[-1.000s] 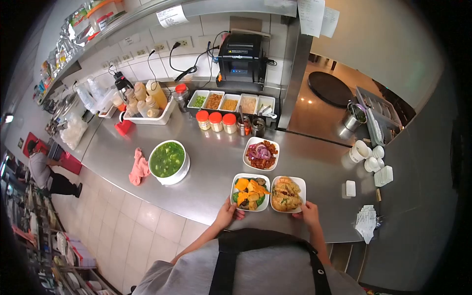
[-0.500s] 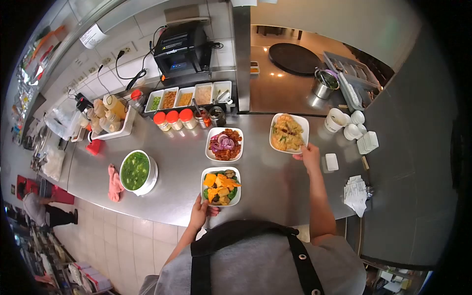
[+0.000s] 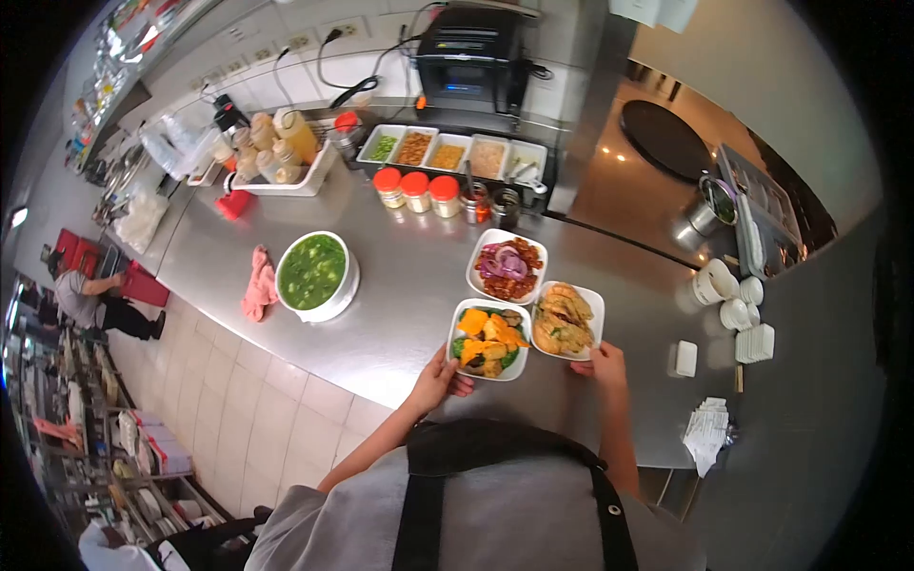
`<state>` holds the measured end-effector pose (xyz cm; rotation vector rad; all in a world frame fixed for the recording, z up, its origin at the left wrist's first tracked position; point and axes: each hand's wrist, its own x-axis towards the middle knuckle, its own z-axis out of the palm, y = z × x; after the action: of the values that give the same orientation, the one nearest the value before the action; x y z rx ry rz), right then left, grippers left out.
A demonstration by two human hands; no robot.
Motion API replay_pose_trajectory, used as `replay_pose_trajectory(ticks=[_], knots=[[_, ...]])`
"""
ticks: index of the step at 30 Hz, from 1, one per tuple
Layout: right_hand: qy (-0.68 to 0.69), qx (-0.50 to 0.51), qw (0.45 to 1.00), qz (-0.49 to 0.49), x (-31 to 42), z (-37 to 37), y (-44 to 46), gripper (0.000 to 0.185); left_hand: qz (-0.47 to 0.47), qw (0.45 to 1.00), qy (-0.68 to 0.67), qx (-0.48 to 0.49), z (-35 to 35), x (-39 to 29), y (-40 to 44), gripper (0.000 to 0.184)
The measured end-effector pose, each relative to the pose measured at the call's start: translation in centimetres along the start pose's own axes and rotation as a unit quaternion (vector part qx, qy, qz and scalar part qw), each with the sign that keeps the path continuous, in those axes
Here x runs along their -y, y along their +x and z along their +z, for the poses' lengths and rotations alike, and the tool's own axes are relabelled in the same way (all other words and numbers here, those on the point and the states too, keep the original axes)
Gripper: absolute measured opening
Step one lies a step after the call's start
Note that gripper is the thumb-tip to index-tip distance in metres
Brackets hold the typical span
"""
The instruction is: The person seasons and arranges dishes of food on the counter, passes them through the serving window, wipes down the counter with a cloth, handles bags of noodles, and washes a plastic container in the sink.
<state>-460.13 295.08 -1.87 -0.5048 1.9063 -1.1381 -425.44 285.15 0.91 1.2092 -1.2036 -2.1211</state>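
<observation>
My left hand (image 3: 441, 379) grips the near-left edge of a square white bowl (image 3: 489, 372) holding orange chunks, greens and browned pieces. With thumb on the rim and fingers beneath, my right hand (image 3: 602, 365) holds a second square bowl (image 3: 573, 353) of golden, battered-looking food. The two bowls sit side by side, their rims touching or nearly so. Just behind them stands a third square bowl (image 3: 507, 290) with glazed reddish-brown pieces and purple onion rings on top; neither hand is on it.
To the left are a large white bowl of green soup (image 3: 317, 276) and a pink cloth (image 3: 258, 284). Red-lidded jars (image 3: 416, 192), topping trays (image 3: 448, 152) and a printer (image 3: 468, 67) line the back. Small white dishes (image 3: 754, 344) and paper slips (image 3: 705, 435) lie right. Another person (image 3: 86, 295) stands far left.
My right hand has brought the battered-food bowl left and nearer, in beside the other two. My left hand stays on its bowl. The camera view has shifted and tilted.
</observation>
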Motion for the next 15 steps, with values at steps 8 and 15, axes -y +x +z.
replay_pose_trajectory(ticks=[8, 15], knots=[[-0.017, 0.138, 0.950, -0.280, 17.8, 10.5, -4.5, 0.039, 0.222, 0.864, -0.008, -0.453, -18.4, -3.0, -2.8, 0.029], [0.013, 0.381, 0.916, -0.123, 21.2, 35.4, -1.2, 0.051, 0.190, 0.912, -0.060, -0.358, -33.5, -8.0, -1.3, 0.049]])
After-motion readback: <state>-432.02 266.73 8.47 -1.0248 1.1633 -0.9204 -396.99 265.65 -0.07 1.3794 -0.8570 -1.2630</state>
